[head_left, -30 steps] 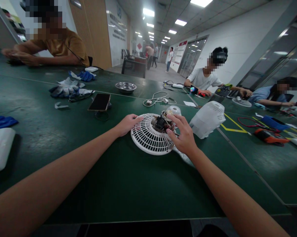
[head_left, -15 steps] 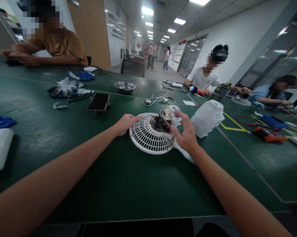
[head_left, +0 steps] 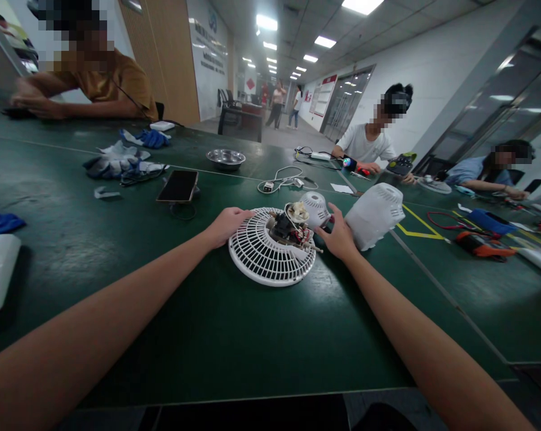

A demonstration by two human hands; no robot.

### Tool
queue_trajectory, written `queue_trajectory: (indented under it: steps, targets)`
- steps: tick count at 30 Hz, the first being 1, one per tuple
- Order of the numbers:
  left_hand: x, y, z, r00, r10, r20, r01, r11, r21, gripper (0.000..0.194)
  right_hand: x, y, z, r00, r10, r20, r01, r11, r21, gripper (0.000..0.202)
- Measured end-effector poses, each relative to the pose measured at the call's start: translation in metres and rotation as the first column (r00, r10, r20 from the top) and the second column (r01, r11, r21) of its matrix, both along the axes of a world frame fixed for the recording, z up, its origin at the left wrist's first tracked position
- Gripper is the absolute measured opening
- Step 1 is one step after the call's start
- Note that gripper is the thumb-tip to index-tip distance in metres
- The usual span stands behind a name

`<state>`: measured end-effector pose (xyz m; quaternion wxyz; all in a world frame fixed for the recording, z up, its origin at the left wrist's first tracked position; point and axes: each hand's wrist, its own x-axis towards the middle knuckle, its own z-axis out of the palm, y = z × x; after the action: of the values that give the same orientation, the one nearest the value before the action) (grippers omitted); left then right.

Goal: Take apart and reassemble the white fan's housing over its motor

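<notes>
A round white fan grille (head_left: 270,263) lies on the green table in front of me. On its middle sits a bare fan motor (head_left: 289,226) with wires and a cream-coloured bundle on top. My left hand (head_left: 229,227) pinches the grille's left rim. Just right of the motor, my right hand (head_left: 340,234) has thumb and fingers closed around the side of a small vented white motor cover (head_left: 315,206). Close beyond that hand stands a larger white plastic housing (head_left: 374,216), slotted at its upper end.
A phone (head_left: 178,186), work gloves (head_left: 117,160) and a metal bowl (head_left: 226,158) are at the left and back. A white cable (head_left: 281,179) lies behind the grille. An orange multimeter (head_left: 483,245) is at the right. Co-workers (head_left: 369,140) sit across the table.
My right hand has moved from beside the motor to the motor cover behind it. More of the motor and the cover shows. My left hand has stayed on the grille's rim.
</notes>
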<state>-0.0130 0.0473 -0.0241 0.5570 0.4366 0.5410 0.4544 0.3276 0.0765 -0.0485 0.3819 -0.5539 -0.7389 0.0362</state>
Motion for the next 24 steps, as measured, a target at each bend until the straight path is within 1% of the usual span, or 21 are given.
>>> queue_trajectory:
  steps: [2, 4, 7, 10, 13, 15, 19, 24]
  targets:
    - [0.001, -0.001, 0.000, 1.000, -0.006, -0.006, 0.006, 0.998, 0.057, 0.013, 0.000, 0.003, -0.001, 1.000, -0.013, -0.002, 0.013, 0.998, -0.055, 0.088]
    - [0.002, -0.003, 0.000, 0.999, -0.014, -0.029, 0.017, 0.995, 0.099, 0.016, -0.001, 0.005, -0.001, 1.000, -0.020, 0.002, 0.020, 0.997, -0.075, 0.088]
    - [0.001, -0.005, 0.000, 0.997, -0.035, -0.069, 0.044, 0.990, 0.136, 0.028, -0.002, 0.006, 0.000, 1.000, -0.026, 0.014, 0.027, 0.997, -0.072, 0.089]
    - [-0.001, -0.004, -0.003, 0.993, -0.067, -0.096, 0.084, 0.980, 0.183, 0.040, -0.002, 0.007, 0.001, 1.000, -0.026, 0.012, 0.027, 0.997, -0.071, 0.088]
    - [-0.004, -0.001, -0.008, 0.983, -0.091, -0.161, 0.126, 0.967, 0.223, 0.047, -0.004, 0.005, 0.003, 0.999, -0.033, -0.015, 0.032, 0.996, -0.084, 0.091]
    - [-0.006, 0.000, -0.010, 0.971, -0.099, -0.218, 0.153, 0.957, 0.246, 0.050, -0.005, 0.003, 0.006, 0.998, -0.048, -0.042, 0.043, 0.992, -0.117, 0.094]
    - [-0.008, -0.001, -0.008, 0.945, -0.120, -0.304, 0.211, 0.935, 0.284, 0.053, -0.007, -0.002, 0.012, 0.993, -0.087, -0.075, 0.073, 0.982, -0.174, 0.095]
    - [-0.009, -0.003, -0.006, 0.929, -0.150, -0.339, 0.259, 0.916, 0.306, 0.052, -0.008, -0.005, 0.013, 0.998, -0.033, -0.048, 0.024, 0.984, -0.176, 0.095]
